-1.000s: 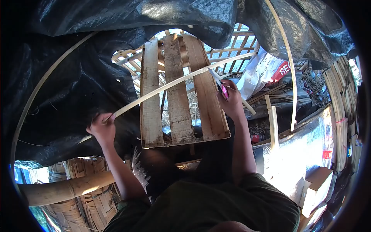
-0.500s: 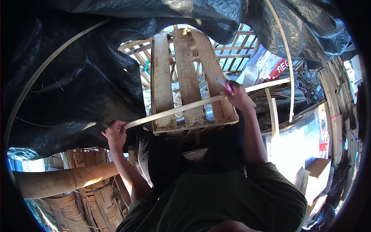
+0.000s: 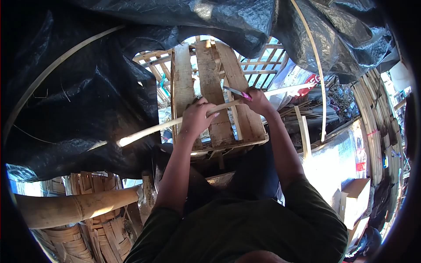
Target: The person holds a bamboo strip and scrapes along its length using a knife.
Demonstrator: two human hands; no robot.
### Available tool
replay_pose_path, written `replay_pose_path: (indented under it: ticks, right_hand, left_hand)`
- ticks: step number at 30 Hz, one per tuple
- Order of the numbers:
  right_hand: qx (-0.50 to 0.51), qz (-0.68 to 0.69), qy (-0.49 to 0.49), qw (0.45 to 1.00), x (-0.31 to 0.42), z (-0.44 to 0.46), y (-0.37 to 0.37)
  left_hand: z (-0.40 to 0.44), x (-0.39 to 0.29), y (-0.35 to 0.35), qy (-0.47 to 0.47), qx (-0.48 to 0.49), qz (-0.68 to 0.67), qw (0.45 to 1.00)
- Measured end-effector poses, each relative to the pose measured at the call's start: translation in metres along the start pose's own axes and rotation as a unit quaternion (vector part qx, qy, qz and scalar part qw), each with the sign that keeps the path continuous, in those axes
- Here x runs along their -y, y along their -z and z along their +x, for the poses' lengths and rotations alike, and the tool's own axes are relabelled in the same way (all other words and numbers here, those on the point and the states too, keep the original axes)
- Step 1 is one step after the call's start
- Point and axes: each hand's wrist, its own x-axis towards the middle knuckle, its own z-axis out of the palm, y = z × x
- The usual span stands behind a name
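A long, pale bamboo strip [image 3: 151, 130] runs aslant in front of me, its left end lower than its right. My left hand [image 3: 197, 117] is closed around it near the middle. Farther right, my right hand [image 3: 258, 103] grips a knife [image 3: 244, 94] by its pink handle, the blade pointing left. The strip passes by this hand too; whether its fingers also press on the strip is hidden. Beneath both hands is a wooden slatted crate [image 3: 209, 74] in front of my knees.
Black plastic sheeting [image 3: 83, 101] hangs at the left and overhead. A thick bamboo pole [image 3: 79, 208] lies at lower left over woven bamboo. At right are a printed sack [image 3: 291, 79], upright sticks [image 3: 303, 133], a cardboard box [image 3: 354, 199] and a bamboo slat wall [image 3: 372, 118].
My left hand has slid from the strip's left end towards its middle, closer to my right hand. My right hand with the knife has shifted slightly left, and the strip's left end now sticks out free.
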Motion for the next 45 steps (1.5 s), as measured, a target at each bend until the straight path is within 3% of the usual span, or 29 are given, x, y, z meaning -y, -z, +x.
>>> replay_pose_path:
  ticks: [2,3,5,6,9,11,15,19,21,23,25,27,28,29,31,32,33,35,36,37,40,41,43,44,45]
  right_hand:
    - [-0.047,-0.001,0.028,0.999,0.009,0.003,0.015]
    - [-0.122,-0.031,0.061,0.990,0.017,-0.002,0.028]
    - [-0.135,0.094,-0.127,0.978,0.023,-0.021,0.048]
    - [-0.147,0.060,-0.170,0.973,0.025,-0.031,0.053]
    - [-0.172,0.022,-0.247,0.953,0.005,-0.060,0.047]
    - [-0.194,0.090,-0.278,0.936,-0.010,-0.077,0.035]
    - [-0.107,0.064,-0.297,0.947,-0.028,-0.087,0.027]
    - [-0.108,-0.022,-0.341,0.934,-0.045,-0.059,0.027]
    - [-0.125,-0.046,-0.307,0.942,-0.067,-0.047,0.023]
    - [-0.149,-0.168,-0.321,0.920,-0.088,-0.038,0.021]
    - [-0.173,-0.194,-0.357,0.897,-0.091,-0.034,0.021]
    - [-0.101,-0.285,-0.183,0.935,-0.082,-0.041,-0.005]
    - [-0.137,-0.181,-0.223,0.948,-0.060,-0.038,-0.022]
    - [-0.140,-0.182,-0.233,0.945,-0.047,-0.038,-0.018]
    - [-0.092,-0.290,-0.177,0.936,-0.103,-0.051,-0.022]
    - [-0.140,-0.191,-0.284,0.929,-0.092,-0.044,0.000]
    - [-0.182,-0.184,-0.313,0.914,-0.085,-0.043,0.015]
    - [-0.122,-0.261,-0.256,0.923,-0.084,-0.048,-0.005]
    - [-0.097,-0.201,-0.228,0.948,-0.080,-0.048,-0.029]
    - [-0.198,-0.132,-0.229,0.944,-0.042,-0.044,-0.023]
    - [-0.059,-0.331,-0.166,0.927,-0.141,-0.064,-0.013]
    - [-0.056,-0.333,-0.267,0.903,-0.131,-0.058,0.009]
    - [-0.086,-0.249,-0.339,0.903,-0.124,-0.055,-0.006]
    - [-0.104,-0.157,-0.275,0.943,-0.071,-0.048,-0.006]
    - [-0.142,-0.115,-0.291,0.939,-0.037,-0.044,-0.015]
  left_hand:
    - [0.011,-0.003,-0.006,0.054,0.032,0.004,0.998]
    - [0.012,0.000,-0.012,0.053,0.041,0.002,0.998]
    - [0.014,0.009,-0.027,0.034,0.010,-0.002,0.999]
    - [0.013,0.011,-0.032,0.033,0.017,-0.006,0.999]
    - [0.011,0.001,-0.034,0.007,0.024,0.026,0.999]
    - [0.011,-0.011,-0.028,0.088,0.072,0.029,0.993]
    - [0.018,-0.013,-0.039,0.054,0.058,0.057,0.995]
    - [0.022,-0.006,-0.047,-0.004,-0.014,0.049,0.999]
    - [0.020,-0.009,-0.049,0.024,0.042,0.128,0.991]
    - [0.017,-0.012,-0.049,0.024,0.033,0.141,0.989]
    - [0.015,-0.012,-0.051,0.028,0.024,0.153,0.988]
    - [0.016,-0.010,-0.052,0.032,0.013,0.154,0.987]
    - [0.017,-0.009,-0.051,0.033,0.015,0.154,0.987]
    - [0.018,-0.008,-0.051,0.027,0.018,0.154,0.988]
    - [0.016,-0.008,-0.051,0.019,0.020,0.155,0.988]
    - [0.017,-0.009,-0.051,0.017,0.016,0.157,0.987]
    - [0.017,-0.009,-0.051,0.017,0.013,0.160,0.987]
    - [0.017,-0.009,-0.053,0.017,0.007,0.167,0.986]
    - [0.016,-0.009,-0.053,0.018,0.004,0.173,0.985]
    - [0.015,-0.010,-0.054,0.016,0.007,0.175,0.984]
    - [0.014,-0.010,-0.053,0.004,-0.006,0.180,0.984]
    - [0.014,-0.009,-0.053,0.005,-0.005,0.169,0.986]
    - [0.016,-0.006,-0.053,0.004,-0.009,0.156,0.988]
    - [0.017,-0.005,-0.053,0.007,-0.011,0.157,0.987]
    - [0.015,-0.004,-0.054,0.009,-0.007,0.158,0.987]
